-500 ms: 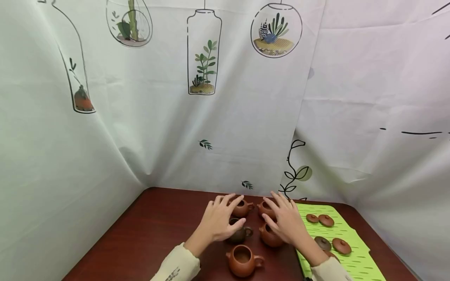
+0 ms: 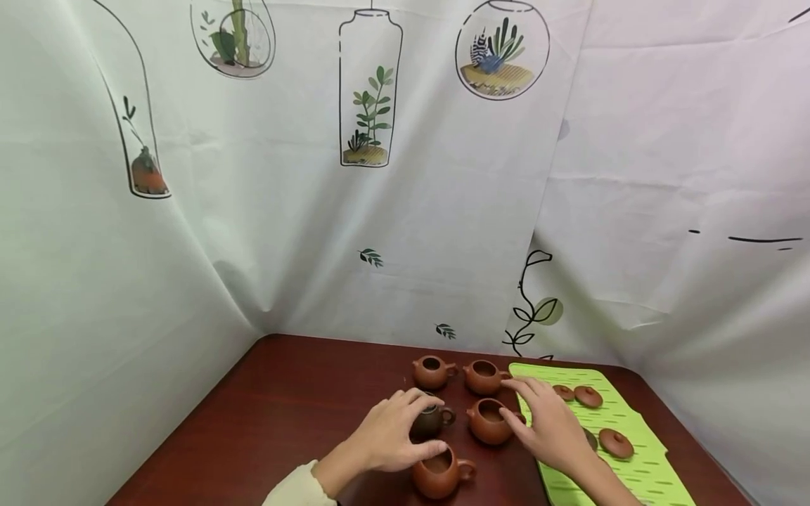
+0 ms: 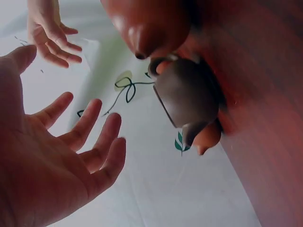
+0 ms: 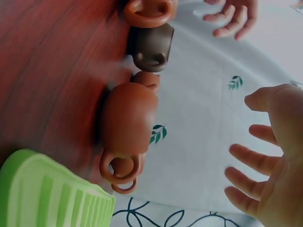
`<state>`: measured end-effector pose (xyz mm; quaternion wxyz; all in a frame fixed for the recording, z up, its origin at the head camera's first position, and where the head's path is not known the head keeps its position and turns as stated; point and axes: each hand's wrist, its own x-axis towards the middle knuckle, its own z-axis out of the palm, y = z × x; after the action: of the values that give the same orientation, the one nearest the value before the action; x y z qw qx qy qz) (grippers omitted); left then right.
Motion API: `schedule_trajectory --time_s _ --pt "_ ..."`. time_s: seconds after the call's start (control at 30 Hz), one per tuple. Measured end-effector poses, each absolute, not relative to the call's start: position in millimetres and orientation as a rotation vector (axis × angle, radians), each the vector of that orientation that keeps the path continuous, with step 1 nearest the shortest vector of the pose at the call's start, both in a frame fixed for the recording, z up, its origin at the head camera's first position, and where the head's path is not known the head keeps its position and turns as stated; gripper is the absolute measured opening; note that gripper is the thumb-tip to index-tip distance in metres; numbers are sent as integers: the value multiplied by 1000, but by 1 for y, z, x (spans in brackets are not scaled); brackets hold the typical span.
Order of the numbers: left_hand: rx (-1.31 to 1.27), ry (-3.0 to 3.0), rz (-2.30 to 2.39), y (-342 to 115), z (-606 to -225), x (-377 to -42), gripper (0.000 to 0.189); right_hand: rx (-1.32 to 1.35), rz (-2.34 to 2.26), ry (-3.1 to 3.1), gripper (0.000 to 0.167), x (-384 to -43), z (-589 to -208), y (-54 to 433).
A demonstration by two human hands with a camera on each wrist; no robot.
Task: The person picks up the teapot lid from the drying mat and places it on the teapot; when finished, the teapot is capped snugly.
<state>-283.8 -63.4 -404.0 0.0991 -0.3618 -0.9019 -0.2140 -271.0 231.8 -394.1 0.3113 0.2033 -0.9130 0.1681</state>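
Note:
Several lidless clay teapots stand on the dark red table. My left hand hovers open, fingers spread, over the dark brown teapot, its thumb near the front teapot. In the left wrist view the palm holds nothing and the dark teapot lies beyond it. Over the left edge of the green mat floats my right hand, open, right beside a reddish teapot. The right wrist view shows spread, bare fingers apart from that teapot.
Two more teapots stand at the back of the group. Several round clay lids lie on the mat, one partly hidden by my right hand. A plant-printed white sheet walls in the table behind and on both sides.
Both hands have drawn back from the two far teapots toward me. The left now hovers over the dark teapot; the right has shifted right onto the mat's edge.

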Motion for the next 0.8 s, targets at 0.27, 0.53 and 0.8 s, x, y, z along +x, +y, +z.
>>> schedule_trajectory --time_s 0.27,0.53,0.8 --pt "-1138 -2650 -697 -71 -413 -276 55 360 625 -2611 25 -247 -391 252" --pt "-1167 -2736 -666 -75 -419 -277 65 226 820 -2790 30 -238 -399 287" --pt "-1213 -2793 -656 -67 -424 -281 62 129 973 -2947 36 -235 -410 343"
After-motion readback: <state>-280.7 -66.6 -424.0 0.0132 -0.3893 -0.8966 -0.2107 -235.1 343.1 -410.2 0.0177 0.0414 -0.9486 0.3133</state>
